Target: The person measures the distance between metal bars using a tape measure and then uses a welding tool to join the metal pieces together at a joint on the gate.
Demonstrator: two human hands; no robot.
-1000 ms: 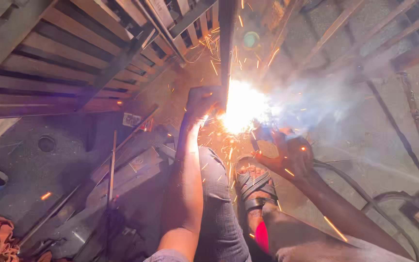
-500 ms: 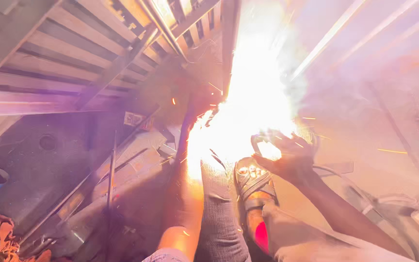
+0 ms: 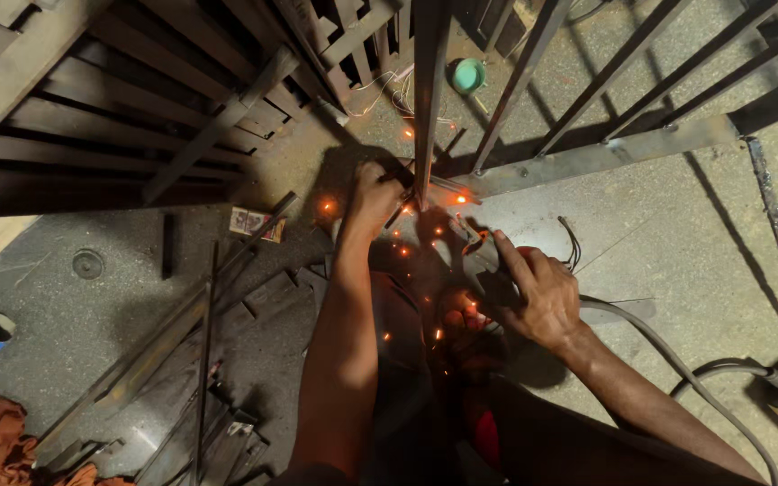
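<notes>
Glare gone; left hand (image 3: pixel 373 200) clenched on upright bar (image 3: pixel 429 99), right hand (image 3: pixel 533 292) gripping holder; small printed box (image 3: pixel 257 223) beside.

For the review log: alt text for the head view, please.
Seen from above, a left hand steadies an upright steel bar of a metal grille while the right hand holds a welding holder beside it; orange sparks dot the concrete floor.
</notes>
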